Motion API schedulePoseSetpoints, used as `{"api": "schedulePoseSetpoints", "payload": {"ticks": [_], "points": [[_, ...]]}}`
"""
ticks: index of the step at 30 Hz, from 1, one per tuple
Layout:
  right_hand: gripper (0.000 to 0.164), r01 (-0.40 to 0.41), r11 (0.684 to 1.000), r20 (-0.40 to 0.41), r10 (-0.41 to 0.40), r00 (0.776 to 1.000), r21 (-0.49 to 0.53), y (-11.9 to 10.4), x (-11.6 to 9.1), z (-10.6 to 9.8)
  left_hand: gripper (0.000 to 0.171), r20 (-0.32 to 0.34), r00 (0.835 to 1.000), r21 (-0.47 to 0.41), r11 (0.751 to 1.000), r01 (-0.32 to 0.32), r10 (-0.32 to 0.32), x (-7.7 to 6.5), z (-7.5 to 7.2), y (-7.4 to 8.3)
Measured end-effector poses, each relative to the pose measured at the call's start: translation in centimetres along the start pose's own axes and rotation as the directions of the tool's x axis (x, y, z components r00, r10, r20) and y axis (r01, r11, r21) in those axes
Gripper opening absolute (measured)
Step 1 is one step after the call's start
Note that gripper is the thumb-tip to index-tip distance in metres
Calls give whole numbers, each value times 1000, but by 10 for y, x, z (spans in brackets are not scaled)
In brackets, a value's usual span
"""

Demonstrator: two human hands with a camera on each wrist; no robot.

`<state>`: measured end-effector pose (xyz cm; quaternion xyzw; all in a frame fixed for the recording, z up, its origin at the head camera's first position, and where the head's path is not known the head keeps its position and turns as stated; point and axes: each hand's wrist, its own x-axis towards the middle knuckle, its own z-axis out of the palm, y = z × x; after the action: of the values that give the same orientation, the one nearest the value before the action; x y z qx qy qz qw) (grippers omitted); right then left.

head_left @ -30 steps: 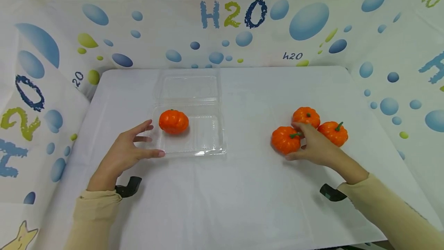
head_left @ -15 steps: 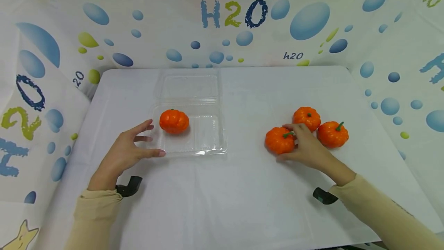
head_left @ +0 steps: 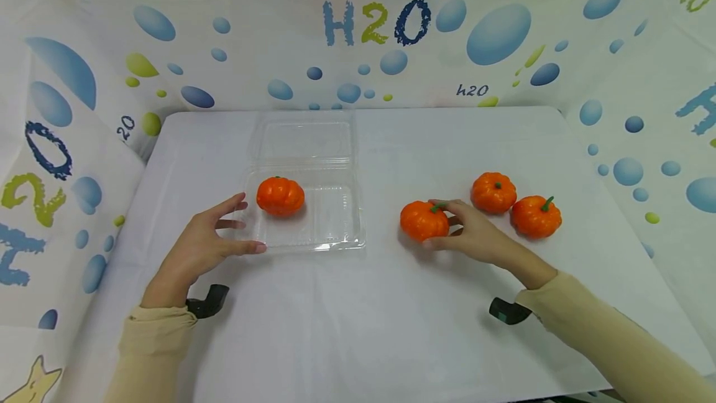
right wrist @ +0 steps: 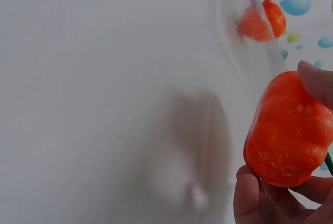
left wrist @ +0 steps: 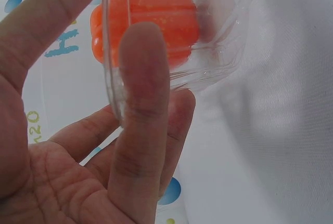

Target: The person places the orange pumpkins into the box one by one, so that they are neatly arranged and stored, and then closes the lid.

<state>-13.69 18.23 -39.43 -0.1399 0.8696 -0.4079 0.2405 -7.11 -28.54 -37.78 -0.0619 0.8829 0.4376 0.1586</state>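
My right hand grips a small orange pumpkin with a green stem. In the right wrist view this pumpkin is held between thumb and fingers, above the white surface. A clear plastic clamshell box lies with its lid laid back, left of the middle. Another orange pumpkin sits in the box's left part. My left hand is at the box's near left corner, fingers spread and extended. In the left wrist view its thumb stands in front of the box wall; whether it touches is unclear.
Two more orange pumpkins, one behind the other, sit close together at the right of the white-covered table. A white sheet printed with drops and lettering hangs behind and at the sides.
My right hand has carried the gripped pumpkin leftward, away from the other two and toward the box. My left hand and the box stay where they were.
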Motion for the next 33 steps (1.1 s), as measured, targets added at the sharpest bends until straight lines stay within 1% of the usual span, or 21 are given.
{"api": "schedulePoseSetpoints", "payload": {"ticks": [4,8,14,19,22,26,33], "points": [[88,-13,994,40,9,999,108,-10,7,5,115,-1,1000,8,1000,6,-6,0,0,0],[80,-20,982,69,7,998,187,-23,13,10,116,-3,1000,14,1000,7,-7,1,1,0],[69,21,969,92,-45,995,246,-48,21,15,115,-3,1000,6,1000,-3,3,0,1,-1],[61,32,956,111,-67,992,293,-72,30,18,115,-5,1000,-2,1000,-4,4,0,1,-1],[58,60,947,100,-96,990,316,-86,35,21,116,-5,1000,-6,1000,-3,3,0,1,-1],[56,107,933,61,-136,989,343,-103,44,23,116,-5,1000,-16,1000,-5,5,0,1,-1],[49,127,903,11,-144,990,410,-124,61,23,116,-6,1000,-8,1000,0,0,1,1,-1]]}}
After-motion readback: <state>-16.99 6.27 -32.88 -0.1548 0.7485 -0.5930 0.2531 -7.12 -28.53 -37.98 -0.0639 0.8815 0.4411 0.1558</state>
